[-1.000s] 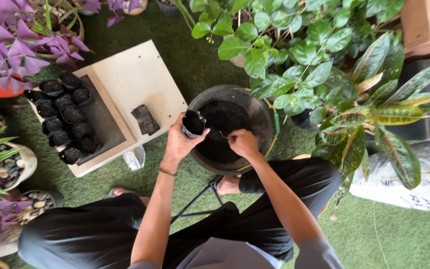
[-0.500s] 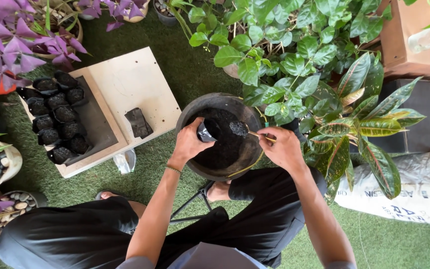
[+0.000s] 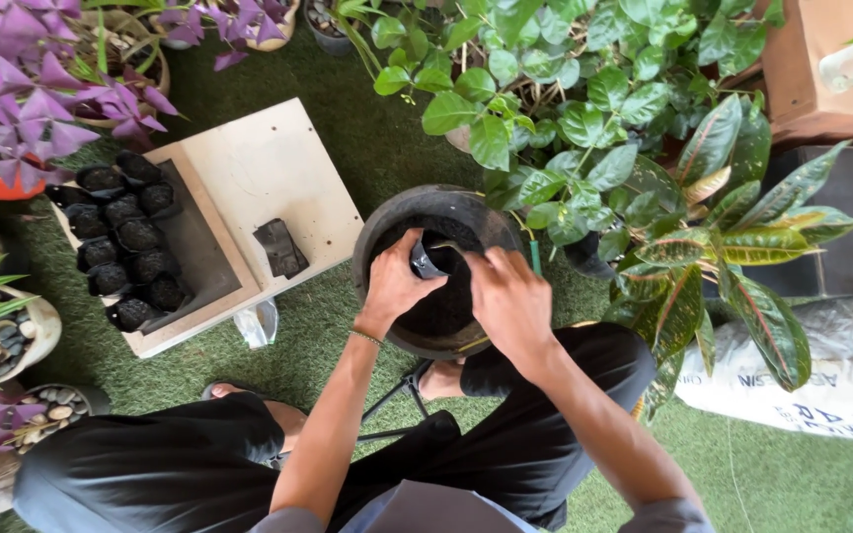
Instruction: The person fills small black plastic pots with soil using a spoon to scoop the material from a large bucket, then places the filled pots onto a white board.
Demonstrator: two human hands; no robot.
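Green artificial turf (image 3: 348, 128) covers the ground, crowded with potted plants: purple-leaved ones (image 3: 22, 109) at the upper left, a green leafy bush (image 3: 584, 109) and a red-and-green variegated plant (image 3: 733, 237) to the right.

Both forearms reach forward from the bottom edge and meet over a round dark basin (image 3: 377, 227) standing on the turf between the person's knees. The left hand (image 3: 394, 284) is curled around a small black grow bag (image 3: 425, 262), gripping it by its side above the basin's left half, with the bag's mouth turned toward the other hand. The right hand (image 3: 507, 296) is bent at the wrist with its fingers drawn together at the bag's opening, just beside the left hand's fingertips; whether it pinches anything cannot be told, since the fingers hide what lies under them. A thin green stick (image 3: 535, 259) shows at the basin's right rim.

Dark soil (image 3: 441, 306) fills the basin. To the left, a pale wooden board (image 3: 269, 168) lies on the turf; a shallow grey tray (image 3: 194, 242) along its left edge holds a cluster of small black bags filled with soil (image 3: 125, 242), packed against the tray's left side. One flat, empty black bag (image 3: 280, 247) lies near the board's right edge. White printed sacks (image 3: 821, 380) lie at the right.
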